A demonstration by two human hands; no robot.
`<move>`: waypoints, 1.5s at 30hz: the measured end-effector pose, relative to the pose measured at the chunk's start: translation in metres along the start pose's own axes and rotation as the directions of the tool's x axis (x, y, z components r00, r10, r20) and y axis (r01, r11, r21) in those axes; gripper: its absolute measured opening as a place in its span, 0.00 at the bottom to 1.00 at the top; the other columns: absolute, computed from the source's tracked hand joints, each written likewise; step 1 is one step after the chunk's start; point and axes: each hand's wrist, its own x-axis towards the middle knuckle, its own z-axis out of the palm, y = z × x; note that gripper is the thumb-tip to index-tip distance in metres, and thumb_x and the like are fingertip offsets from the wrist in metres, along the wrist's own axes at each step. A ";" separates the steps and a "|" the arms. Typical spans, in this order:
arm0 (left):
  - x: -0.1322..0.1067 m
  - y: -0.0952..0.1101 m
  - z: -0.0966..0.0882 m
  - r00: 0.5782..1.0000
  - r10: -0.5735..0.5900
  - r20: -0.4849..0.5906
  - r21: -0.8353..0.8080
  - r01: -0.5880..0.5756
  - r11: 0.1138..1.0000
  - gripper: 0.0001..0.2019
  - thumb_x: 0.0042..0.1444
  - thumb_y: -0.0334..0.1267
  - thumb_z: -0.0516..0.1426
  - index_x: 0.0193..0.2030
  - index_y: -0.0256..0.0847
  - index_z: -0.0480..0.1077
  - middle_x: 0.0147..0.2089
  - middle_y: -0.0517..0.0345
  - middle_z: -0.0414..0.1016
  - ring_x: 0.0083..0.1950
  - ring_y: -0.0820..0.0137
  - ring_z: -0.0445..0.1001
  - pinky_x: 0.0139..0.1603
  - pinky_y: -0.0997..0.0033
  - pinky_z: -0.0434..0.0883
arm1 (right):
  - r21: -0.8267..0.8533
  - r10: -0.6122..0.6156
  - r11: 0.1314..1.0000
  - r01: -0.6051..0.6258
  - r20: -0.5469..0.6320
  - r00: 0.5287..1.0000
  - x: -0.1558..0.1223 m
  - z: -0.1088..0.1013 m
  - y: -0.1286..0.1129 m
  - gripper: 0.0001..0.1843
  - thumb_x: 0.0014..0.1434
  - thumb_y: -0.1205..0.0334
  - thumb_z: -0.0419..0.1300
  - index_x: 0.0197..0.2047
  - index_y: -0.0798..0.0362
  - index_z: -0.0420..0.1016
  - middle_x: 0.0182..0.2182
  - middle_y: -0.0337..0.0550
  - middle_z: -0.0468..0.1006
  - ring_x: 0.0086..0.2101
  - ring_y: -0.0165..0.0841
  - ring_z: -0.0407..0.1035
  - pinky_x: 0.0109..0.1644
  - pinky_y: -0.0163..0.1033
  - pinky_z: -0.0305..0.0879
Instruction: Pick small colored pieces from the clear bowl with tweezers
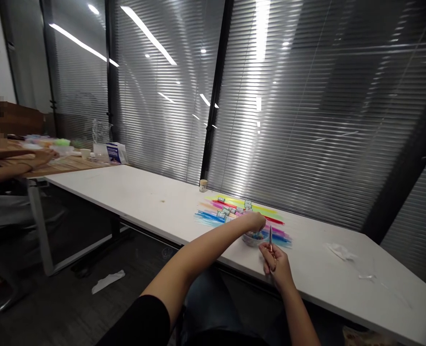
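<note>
My left hand (255,222) reaches over a clear bowl (252,241) holding small colourful pieces. Its fingers are curled closed and point down; whatever they grip, if anything, is hidden. In my right hand (279,269) is a pair of scissors (271,236), blades upward and copper-coloured handles in the fingers. Bundles of thin coloured straws lie on the white table behind and beside the bowl, with blue straws (210,216) to the left and yellow straws (266,209) at the back. Several small labelled rolls (248,204) rest on them.
A small lidded jar (203,185) stands by the window blinds. Crumpled tissue (340,252) and clear plastic scraps (367,277) lie on the white table (140,192) at right. Another person's hands (45,156) are at a wooden table on the far left. White paper (108,281) lies on the floor.
</note>
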 end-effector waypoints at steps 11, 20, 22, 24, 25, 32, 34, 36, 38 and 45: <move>-0.007 -0.030 -0.024 1.000 0.005 0.002 0.005 -0.005 1.000 0.22 0.43 0.29 0.64 0.49 0.41 0.75 0.41 0.51 0.79 0.33 0.67 0.77 0.39 0.67 0.75 | 0.101 0.015 0.995 -0.011 -0.037 0.999 0.004 0.001 -0.008 0.23 0.47 0.44 0.67 0.32 0.56 0.70 0.16 0.29 0.62 0.10 0.20 0.52 0.12 0.27 0.43; -0.021 -0.028 -0.044 1.000 -0.029 -0.007 -0.031 0.029 0.999 0.11 0.52 0.38 0.60 0.40 0.36 0.77 0.34 0.52 0.79 0.30 0.71 0.75 0.35 0.73 0.72 | 0.114 0.012 0.993 -0.009 -0.025 1.000 0.008 0.001 -0.011 0.22 0.48 0.45 0.66 0.31 0.55 0.69 0.13 0.27 0.60 0.09 0.20 0.51 0.11 0.27 0.42; -0.020 -0.028 -0.039 0.999 -0.032 0.008 -0.032 0.033 0.999 0.13 0.55 0.41 0.57 0.41 0.36 0.77 0.34 0.51 0.79 0.30 0.70 0.75 0.36 0.72 0.72 | 0.118 0.006 0.993 -0.003 -0.026 1.000 0.008 0.001 -0.011 0.22 0.48 0.45 0.66 0.31 0.56 0.69 0.14 0.27 0.60 0.10 0.20 0.51 0.11 0.27 0.42; -0.018 -0.028 -0.032 0.999 -0.030 0.030 -0.019 0.031 0.999 0.13 0.52 0.42 0.59 0.40 0.37 0.78 0.36 0.50 0.80 0.35 0.67 0.75 0.39 0.69 0.72 | 0.119 0.003 0.993 0.000 -0.025 1.000 0.008 0.001 -0.011 0.21 0.49 0.45 0.66 0.31 0.56 0.69 0.14 0.27 0.60 0.10 0.20 0.52 0.11 0.27 0.42; -0.017 -0.027 -0.029 0.998 -0.025 0.050 -0.012 0.026 1.000 0.12 0.49 0.41 0.61 0.40 0.38 0.78 0.39 0.50 0.80 0.38 0.65 0.76 0.41 0.68 0.72 | 0.116 0.003 0.993 0.000 -0.025 1.000 0.008 0.001 -0.011 0.21 0.49 0.45 0.66 0.31 0.56 0.69 0.14 0.27 0.60 0.10 0.20 0.52 0.11 0.27 0.42; -0.015 -0.021 -0.008 0.975 -0.091 0.203 0.071 0.078 0.994 0.37 0.35 0.31 0.65 0.58 0.53 0.68 0.56 0.51 0.73 0.52 0.57 0.72 0.47 0.65 0.70 | 0.121 0.001 0.993 0.001 -0.017 1.000 0.007 0.002 -0.015 0.21 0.48 0.45 0.66 0.31 0.55 0.68 0.14 0.27 0.60 0.10 0.20 0.52 0.12 0.27 0.42; -0.018 -0.020 -0.003 0.981 -0.076 0.180 0.089 0.061 0.994 0.36 0.39 0.32 0.63 0.59 0.51 0.67 0.58 0.49 0.71 0.53 0.56 0.71 0.48 0.64 0.70 | 0.115 0.000 0.993 0.003 -0.028 1.000 0.007 0.002 -0.017 0.21 0.48 0.46 0.66 0.31 0.55 0.68 0.14 0.27 0.60 0.10 0.20 0.52 0.12 0.27 0.43; -0.021 -0.018 0.001 0.987 -0.051 0.153 0.105 0.035 0.994 0.33 0.43 0.33 0.62 0.59 0.49 0.66 0.59 0.47 0.70 0.52 0.57 0.71 0.47 0.64 0.70 | 0.104 0.000 0.995 0.005 -0.045 0.999 0.007 0.003 -0.018 0.21 0.47 0.45 0.66 0.30 0.55 0.68 0.14 0.27 0.61 0.10 0.21 0.52 0.12 0.27 0.44; -0.023 -0.017 0.003 0.992 -0.031 0.121 0.105 0.018 0.994 0.28 0.45 0.32 0.60 0.56 0.48 0.68 0.55 0.48 0.73 0.50 0.59 0.73 0.46 0.65 0.70 | 0.097 -0.002 0.995 0.007 -0.054 0.999 0.008 0.003 -0.019 0.21 0.47 0.45 0.66 0.29 0.55 0.68 0.14 0.28 0.61 0.10 0.21 0.52 0.12 0.28 0.44; -0.022 -0.023 -0.006 0.991 0.052 0.120 -0.043 -0.048 0.998 0.17 0.44 0.25 0.56 0.42 0.41 0.75 0.43 0.55 0.78 0.39 0.67 0.75 0.37 0.74 0.71 | 0.088 -0.001 0.996 0.007 -0.068 0.998 0.009 0.004 -0.018 0.21 0.47 0.45 0.66 0.30 0.54 0.67 0.15 0.27 0.61 0.10 0.21 0.53 0.12 0.28 0.45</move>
